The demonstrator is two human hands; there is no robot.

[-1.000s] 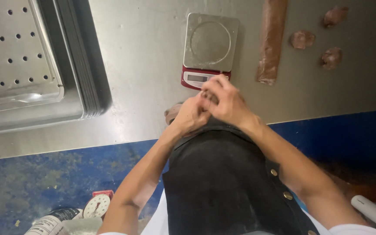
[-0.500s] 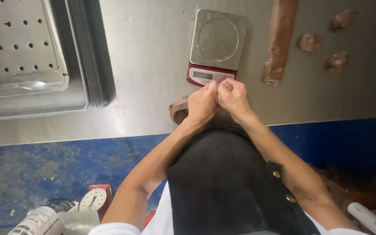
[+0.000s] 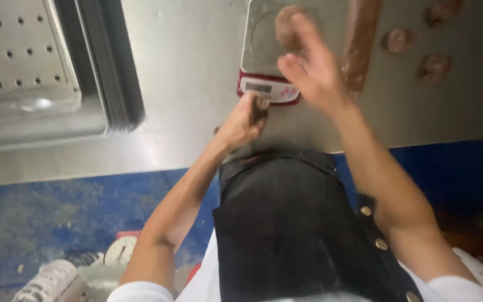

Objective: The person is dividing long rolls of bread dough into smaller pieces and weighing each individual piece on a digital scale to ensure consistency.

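Note:
A small kitchen scale (image 3: 269, 86) with a steel plate and a red base stands on the steel table (image 3: 185, 78). A round brown dough ball (image 3: 286, 25) rests on its plate. My right hand (image 3: 314, 70) hovers over the scale with its fingers spread, the fingertips just beside the ball. My left hand (image 3: 241, 120) is at the table's near edge, just in front of the scale, closed on a small brown piece of dough (image 3: 260, 109).
A long brown dough log (image 3: 364, 39) lies right of the scale, with three dough pieces (image 3: 434, 67) beyond it. Stacked perforated metal trays (image 3: 23, 61) fill the table's left. Below are a blue floor (image 3: 57, 218) and a round white dial (image 3: 119, 249).
Both hands were pressed together over dough at the table edge. Now my right hand has gone up over the scale and opened, a dough ball lies on the plate, and my left hand keeps a piece.

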